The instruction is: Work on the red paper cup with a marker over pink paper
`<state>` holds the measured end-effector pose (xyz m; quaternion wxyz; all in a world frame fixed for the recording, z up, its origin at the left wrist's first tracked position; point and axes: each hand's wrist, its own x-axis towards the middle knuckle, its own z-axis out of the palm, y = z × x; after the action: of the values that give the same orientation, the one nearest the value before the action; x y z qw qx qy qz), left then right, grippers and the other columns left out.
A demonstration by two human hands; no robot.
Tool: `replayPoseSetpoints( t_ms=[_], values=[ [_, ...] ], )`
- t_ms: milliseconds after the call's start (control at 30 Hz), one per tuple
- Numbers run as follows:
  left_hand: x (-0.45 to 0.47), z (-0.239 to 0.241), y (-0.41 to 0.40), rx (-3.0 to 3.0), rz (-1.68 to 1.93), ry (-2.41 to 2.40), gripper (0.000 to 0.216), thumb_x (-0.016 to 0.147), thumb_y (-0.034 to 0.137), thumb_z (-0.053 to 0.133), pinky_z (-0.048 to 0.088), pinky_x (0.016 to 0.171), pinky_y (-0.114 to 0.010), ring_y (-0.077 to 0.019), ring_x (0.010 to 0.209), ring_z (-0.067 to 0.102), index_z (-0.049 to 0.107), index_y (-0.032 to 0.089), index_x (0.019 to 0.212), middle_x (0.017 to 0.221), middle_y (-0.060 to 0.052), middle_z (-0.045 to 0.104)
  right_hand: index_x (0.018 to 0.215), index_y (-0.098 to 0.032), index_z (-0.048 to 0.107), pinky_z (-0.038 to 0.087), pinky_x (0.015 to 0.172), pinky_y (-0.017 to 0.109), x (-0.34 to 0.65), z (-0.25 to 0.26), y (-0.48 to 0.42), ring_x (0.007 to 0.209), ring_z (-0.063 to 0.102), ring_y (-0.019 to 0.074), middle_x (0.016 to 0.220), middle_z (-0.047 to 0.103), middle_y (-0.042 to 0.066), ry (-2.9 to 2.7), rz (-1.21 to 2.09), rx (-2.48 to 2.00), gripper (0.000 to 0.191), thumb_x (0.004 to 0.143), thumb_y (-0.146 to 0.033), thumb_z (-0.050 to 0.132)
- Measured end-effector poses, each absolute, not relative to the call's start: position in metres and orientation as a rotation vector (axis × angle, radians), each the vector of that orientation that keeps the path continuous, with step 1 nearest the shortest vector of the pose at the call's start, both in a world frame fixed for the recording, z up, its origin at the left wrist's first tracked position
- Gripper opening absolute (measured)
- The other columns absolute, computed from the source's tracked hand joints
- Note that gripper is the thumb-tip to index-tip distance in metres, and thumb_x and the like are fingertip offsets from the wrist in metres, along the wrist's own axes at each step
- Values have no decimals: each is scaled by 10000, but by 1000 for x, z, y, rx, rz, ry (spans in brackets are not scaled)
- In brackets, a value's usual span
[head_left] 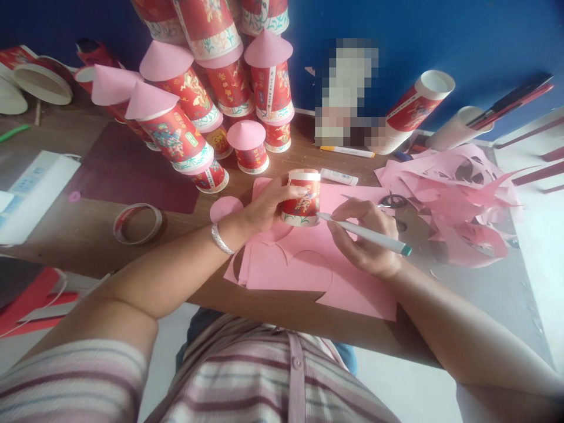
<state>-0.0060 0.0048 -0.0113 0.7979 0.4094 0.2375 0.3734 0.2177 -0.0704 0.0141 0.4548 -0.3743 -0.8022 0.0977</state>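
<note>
In the middle of the table my left hand [268, 205] is wrapped round a red paper cup [304, 197] printed with figures. Green strokes mark the cup's white band near its lower end. A white marker pen [365, 229] with a green end is pinched in my right hand [368, 235]. The marker's tip is at the lower right side of the cup, touching it or very close. Beneath both hands lie stacked pink paper sheets [282, 273] with curved cuts in them. A small pink disc [226, 210] is beside my left wrist.
Stacked red cups with pink cone tops [171, 138] stand at the back left. A tape roll [137, 223] lies at left. Scissors [392, 201], pink scraps [467, 200], a glue stick [339, 177] and a pen holder [460, 129] are at right.
</note>
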Motion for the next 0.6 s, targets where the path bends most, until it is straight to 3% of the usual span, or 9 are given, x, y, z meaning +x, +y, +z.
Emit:
replayPoseSetpoints(
  t_ms=[433, 600],
  values=[
    [-6, -13, 5, 890, 815, 533, 463, 870, 433, 917, 669, 779, -350, -211, 854, 771, 743, 184, 1220, 944, -30, 766, 1033, -291, 626, 548, 559, 288, 216, 16, -71, 643, 735, 160, 839, 798, -27, -1999, 269, -959, 168, 1035, -149, 715],
    [-4, -12, 6, 951, 817, 511, 331, 873, 456, 882, 660, 752, -347, -195, 788, 736, 716, 204, 1007, 861, -17, 726, 1040, -295, 623, 570, 573, 288, 216, 16, -72, 653, 739, 161, 841, 793, -31, -1993, 306, -934, 182, 1030, -137, 712]
  ],
)
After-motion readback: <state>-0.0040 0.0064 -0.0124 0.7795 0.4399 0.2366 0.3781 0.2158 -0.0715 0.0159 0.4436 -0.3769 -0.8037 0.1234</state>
